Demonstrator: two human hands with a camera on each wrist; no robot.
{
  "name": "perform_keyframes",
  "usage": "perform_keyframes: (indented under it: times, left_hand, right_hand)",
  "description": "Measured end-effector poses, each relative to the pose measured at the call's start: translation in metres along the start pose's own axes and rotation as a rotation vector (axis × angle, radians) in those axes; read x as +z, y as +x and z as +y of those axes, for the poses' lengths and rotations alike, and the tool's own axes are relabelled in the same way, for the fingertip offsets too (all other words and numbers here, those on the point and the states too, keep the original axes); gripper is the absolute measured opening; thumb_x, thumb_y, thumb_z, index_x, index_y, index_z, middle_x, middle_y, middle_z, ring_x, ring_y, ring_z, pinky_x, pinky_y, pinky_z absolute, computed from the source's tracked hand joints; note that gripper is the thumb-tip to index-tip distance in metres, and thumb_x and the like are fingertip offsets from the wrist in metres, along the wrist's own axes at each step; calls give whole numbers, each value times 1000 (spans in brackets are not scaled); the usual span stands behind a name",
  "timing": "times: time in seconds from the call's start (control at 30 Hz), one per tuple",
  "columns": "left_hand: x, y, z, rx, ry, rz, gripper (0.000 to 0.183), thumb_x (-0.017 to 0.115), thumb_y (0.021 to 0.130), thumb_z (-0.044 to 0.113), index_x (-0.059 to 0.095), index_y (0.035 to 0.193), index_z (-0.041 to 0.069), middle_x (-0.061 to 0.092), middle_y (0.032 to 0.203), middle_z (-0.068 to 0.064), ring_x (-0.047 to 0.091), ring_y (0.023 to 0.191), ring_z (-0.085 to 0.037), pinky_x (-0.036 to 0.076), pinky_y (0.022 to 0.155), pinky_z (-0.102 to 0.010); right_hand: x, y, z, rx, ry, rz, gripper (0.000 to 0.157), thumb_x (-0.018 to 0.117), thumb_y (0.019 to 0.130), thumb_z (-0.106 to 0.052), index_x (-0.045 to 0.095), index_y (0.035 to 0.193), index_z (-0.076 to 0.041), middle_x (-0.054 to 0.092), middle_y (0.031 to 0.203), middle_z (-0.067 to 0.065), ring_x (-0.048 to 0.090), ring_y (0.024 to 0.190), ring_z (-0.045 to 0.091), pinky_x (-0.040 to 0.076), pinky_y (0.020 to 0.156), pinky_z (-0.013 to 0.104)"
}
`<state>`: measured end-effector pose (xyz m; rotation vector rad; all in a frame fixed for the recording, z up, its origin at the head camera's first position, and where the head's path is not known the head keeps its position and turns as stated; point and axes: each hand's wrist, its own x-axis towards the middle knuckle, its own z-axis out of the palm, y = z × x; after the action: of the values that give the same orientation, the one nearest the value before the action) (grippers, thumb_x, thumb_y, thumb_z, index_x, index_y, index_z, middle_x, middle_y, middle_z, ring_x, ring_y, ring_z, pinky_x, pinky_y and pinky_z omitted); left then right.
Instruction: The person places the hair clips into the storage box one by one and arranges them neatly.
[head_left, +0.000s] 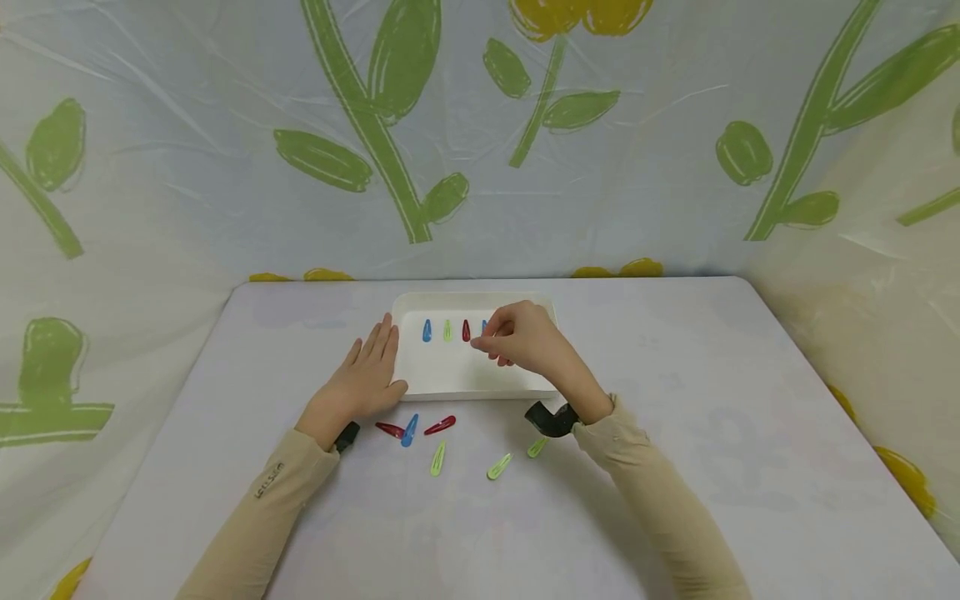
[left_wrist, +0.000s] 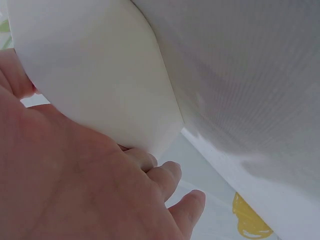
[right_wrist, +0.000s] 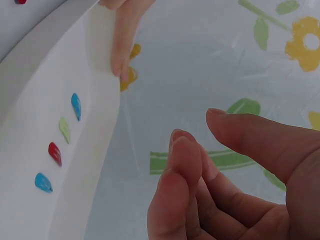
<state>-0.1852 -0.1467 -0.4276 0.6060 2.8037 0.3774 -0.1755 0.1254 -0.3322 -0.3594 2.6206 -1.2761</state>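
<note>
My left hand lies with fingers extended along the left rim of a white tray, touching its side wall. Inside the tray, a row of snap hair clips runs near the back: a blue clip, a green clip, a red clip and a second blue clip, partly covered by my right hand in the head view. Over the tray's right half hovers my right hand. Its fingers are bent and the thumb stands apart from them, with nothing between in the right wrist view.
In front of the tray lie more clips: a red clip against a blue clip, another red clip, and green clips spread to the right. A floral sheet hangs behind the white table.
</note>
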Motion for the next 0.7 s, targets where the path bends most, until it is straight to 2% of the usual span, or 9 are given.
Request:
perform_keyframes:
  times: [0.17, 0.43, 0.7]
  left_hand:
    - [2, 2, -1, -8, 2, -9, 87, 45, 96, 32, -7, 155, -6, -20, 162, -19, -10, 150, -35, 1, 119, -57]
    - [0, 1, -2, -11, 14, -7, 87, 45, 96, 32, -5, 155, -7, -19, 162, -20, -9, 150, -36, 2, 119, -57]
    - [-1, -2, 0, -3, 35, -2, 85, 44, 96, 31, -4, 155, -8, -17, 162, -21, -7, 150, -37, 3, 119, -56]
  right_hand:
    - [12, -13, -9, -35, -35, -15, 17, 76, 86, -22, 69, 78, -8, 69, 69, 7, 63, 56, 18, 53, 56, 30]
    - [41, -26, -17, -90, -123, -96, 18, 77, 86, -22, 71, 73, -11, 63, 62, -5, 56, 58, 10, 46, 54, 24]
    - [70, -28, -8, -79, -144, -192, 20, 78, 85, -22, 73, 69, -11, 61, 59, -6, 50, 54, 8, 40, 50, 21]
